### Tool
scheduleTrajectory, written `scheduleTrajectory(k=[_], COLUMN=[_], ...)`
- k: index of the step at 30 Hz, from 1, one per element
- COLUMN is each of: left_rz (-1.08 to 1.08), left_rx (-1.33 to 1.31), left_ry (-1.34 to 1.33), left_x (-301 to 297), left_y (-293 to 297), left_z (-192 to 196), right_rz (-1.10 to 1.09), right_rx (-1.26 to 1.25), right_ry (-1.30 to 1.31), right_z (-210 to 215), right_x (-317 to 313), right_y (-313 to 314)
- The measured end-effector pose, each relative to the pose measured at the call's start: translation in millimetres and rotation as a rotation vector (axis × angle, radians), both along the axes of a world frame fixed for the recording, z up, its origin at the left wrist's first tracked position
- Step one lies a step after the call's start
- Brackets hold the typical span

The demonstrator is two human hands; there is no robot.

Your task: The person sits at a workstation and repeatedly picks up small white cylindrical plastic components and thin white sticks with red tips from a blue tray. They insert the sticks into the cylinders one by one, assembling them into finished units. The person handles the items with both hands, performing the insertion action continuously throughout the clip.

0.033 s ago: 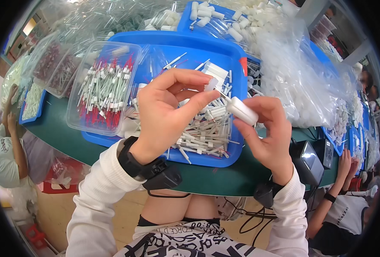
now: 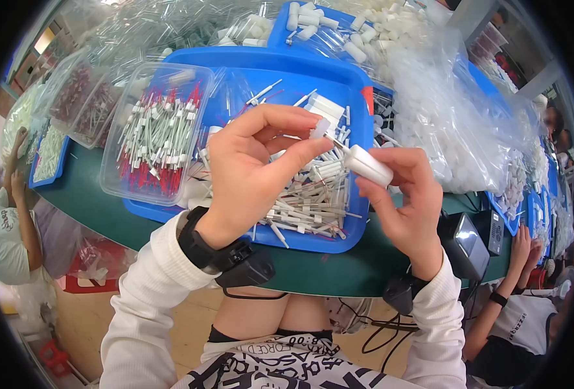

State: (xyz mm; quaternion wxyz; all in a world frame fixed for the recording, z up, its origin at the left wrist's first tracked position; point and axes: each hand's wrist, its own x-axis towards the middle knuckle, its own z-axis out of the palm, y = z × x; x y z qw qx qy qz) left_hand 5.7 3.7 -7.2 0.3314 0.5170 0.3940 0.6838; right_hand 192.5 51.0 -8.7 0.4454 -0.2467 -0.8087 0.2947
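Observation:
Over the large blue tray (image 2: 196, 60), my left hand (image 2: 251, 162) pinches a small translucent white piece (image 2: 320, 128) between thumb and forefinger. My right hand (image 2: 407, 201) grips a smooth white plastic cylinder (image 2: 368, 166) by its sides, tilted with its upper end toward the left hand. A thin dark stem (image 2: 339, 144) spans the short gap between the two parts; how it joins them is too small to tell. Beneath the hands lie many slim white sticks (image 2: 306, 214), some with thin red ends, and a few white blocks (image 2: 326, 107).
To the left, a clear plastic box (image 2: 115, 162) holds red-ended white sticks. Behind are a blue tray (image 2: 280, 32) of white cylinders and clear plastic bags (image 2: 442, 110). A black device (image 2: 462, 243) stands at the right edge. Other people's hands (image 2: 523, 249) work at both sides.
My right hand has shifted very slightly right with the white cylinder, leaving slightly more space from the left hand. The left hand has barely moved.

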Motion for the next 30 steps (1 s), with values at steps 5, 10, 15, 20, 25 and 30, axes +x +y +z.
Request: scheduleTrajectory(k=[5, 10, 15, 20, 25, 30], left_rz=[-0.074, -0.077, -0.065, -0.165, -0.145, -0.243], left_rx=[0.037, 0.103, 0.102, 0.063, -0.048, -0.101], left_ry=[-0.049, 0.094, 0.093, 0.012, -0.050, -0.083], left_x=[2, -8, -4, -3, -2, -4], left_y=[0, 1, 1, 2, -1, 0], left_z=[1, -3, -3, -3, 4, 1], right_rz=[-0.067, -0.118, -0.120, -0.124, -0.096, -0.056], right_rx=[0.068, 0.285, 0.340, 0.293, 0.274, 0.330], right_ry=[0.046, -0.009, 0.004, 0.011, -0.043, -0.022], right_z=[0, 10, 8, 6, 12, 11], right_x=[2, 6, 4, 1, 3, 2], right_y=[1, 6, 6, 3, 3, 5])
